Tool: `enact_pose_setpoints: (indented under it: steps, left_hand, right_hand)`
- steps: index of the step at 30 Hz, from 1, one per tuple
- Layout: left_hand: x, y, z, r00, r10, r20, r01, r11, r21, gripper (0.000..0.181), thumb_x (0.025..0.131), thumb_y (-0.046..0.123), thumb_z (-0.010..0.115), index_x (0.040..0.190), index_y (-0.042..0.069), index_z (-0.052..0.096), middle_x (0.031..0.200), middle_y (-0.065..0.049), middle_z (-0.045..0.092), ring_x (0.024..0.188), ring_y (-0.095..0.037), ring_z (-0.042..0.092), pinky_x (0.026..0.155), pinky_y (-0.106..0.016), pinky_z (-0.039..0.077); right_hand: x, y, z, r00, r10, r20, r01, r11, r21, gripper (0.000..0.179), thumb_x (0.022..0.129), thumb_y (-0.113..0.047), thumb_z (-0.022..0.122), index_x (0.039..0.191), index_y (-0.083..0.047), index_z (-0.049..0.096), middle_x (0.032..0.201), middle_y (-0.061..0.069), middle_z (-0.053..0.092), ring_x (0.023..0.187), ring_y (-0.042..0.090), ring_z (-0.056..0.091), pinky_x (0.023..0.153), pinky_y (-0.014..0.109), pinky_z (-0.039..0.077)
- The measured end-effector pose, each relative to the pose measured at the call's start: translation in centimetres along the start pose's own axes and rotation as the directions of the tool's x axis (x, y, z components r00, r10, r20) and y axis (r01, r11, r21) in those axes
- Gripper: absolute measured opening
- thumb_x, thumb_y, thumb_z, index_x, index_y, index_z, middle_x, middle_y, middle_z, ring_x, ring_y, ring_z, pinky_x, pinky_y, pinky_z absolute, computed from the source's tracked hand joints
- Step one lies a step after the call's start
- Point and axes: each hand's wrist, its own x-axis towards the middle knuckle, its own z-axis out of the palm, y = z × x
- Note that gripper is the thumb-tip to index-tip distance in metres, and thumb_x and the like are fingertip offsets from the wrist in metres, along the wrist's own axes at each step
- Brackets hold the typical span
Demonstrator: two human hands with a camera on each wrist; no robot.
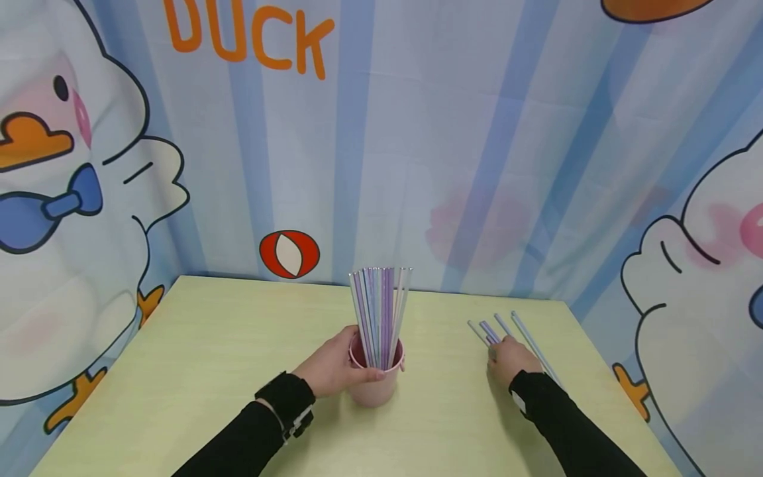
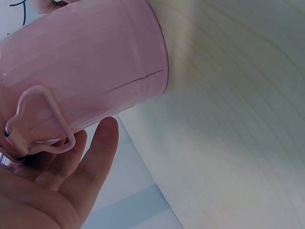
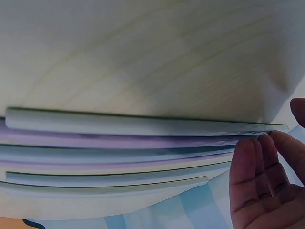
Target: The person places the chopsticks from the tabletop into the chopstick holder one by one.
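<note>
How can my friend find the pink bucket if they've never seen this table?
Start at the pale table in front of the duck curtain. Near its middle, the left hand grips the pink bucket. Unlike the loose straws lying to the right, it's round and has a bunch of straws standing inside.

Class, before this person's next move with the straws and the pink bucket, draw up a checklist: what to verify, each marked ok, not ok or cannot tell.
1. Pink bucket upright: ok.
2. Left hand steadying it: ok, it grips the bucket near the rim.
3. Bucketed straws standing inside: ok.
4. Right hand at the loose straws: ok.
5. A straw securely pinched: cannot tell; the right wrist view does not settle it.
6. All straws in the bucket: not ok, several lie on the table.
</note>
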Motion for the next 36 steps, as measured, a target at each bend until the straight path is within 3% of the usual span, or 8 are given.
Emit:
enact_pose_setpoints:
  steps: [10, 24, 28, 36]
  left_hand:
    - [0.1, -0.1, 0.1, 1.000, 0.015, 0.001, -0.015, 1.000, 0.002, 0.097, 0.072, 0.052, 0.079, 0.147, 0.012, 0.032, 0.140, -0.008, 0.049, 0.120, -0.024, 0.053, 0.106, -0.050, 0.042]
    - [0.1, 0.0, 0.1, 1.000, -0.016, -0.012, 0.016, 1.000, 0.005, 0.099, 0.071, 0.054, 0.079, 0.147, 0.013, 0.032, 0.142, -0.008, 0.048, 0.121, -0.026, 0.053, 0.105, -0.051, 0.042]
    - [0.0, 0.0, 0.2, 1.000, -0.017, -0.015, 0.017, 1.000, 0.009, 0.099, 0.071, 0.054, 0.079, 0.147, 0.012, 0.032, 0.141, -0.009, 0.048, 0.121, -0.026, 0.053, 0.105, -0.051, 0.042]
    - [0.1, 0.0, 0.1, 1.000, -0.014, -0.013, 0.014, 1.000, 0.015, 0.099, 0.071, 0.056, 0.078, 0.147, 0.012, 0.032, 0.141, -0.009, 0.049, 0.120, -0.026, 0.053, 0.105, -0.051, 0.042]
  right_hand:
    - [0.3, 0.2, 0.1, 0.997, 0.054, 0.060, -0.056, 0.997, 0.048, 0.030, 0.086, -0.014, 0.071, 0.111, 0.003, 0.071, 0.098, 0.023, 0.061, 0.088, 0.039, 0.063, 0.077, 0.050, 0.055]
    - [0.9, 0.5, 1.2, 1.000, 0.018, 0.020, -0.020, 0.992, 0.121, 0.006, 0.082, -0.009, 0.072, 0.085, -0.005, 0.069, 0.080, 0.008, 0.067, 0.074, 0.026, 0.063, 0.069, 0.044, 0.054]
    - [0.8, 0.0, 1.0, 1.000, -0.014, -0.016, 0.016, 0.991, 0.129, 0.008, 0.082, -0.006, 0.071, 0.077, -0.008, 0.065, 0.071, 0.004, 0.063, 0.067, 0.021, 0.059, 0.065, 0.042, 0.052]
    - [0.9, -0.8, 0.7, 1.000, -0.007, 0.008, 0.005, 0.980, 0.200, 0.015, 0.079, -0.001, 0.070, 0.093, -0.005, 0.067, 0.072, 0.003, 0.061, 0.064, 0.018, 0.056, 0.062, 0.040, 0.051]
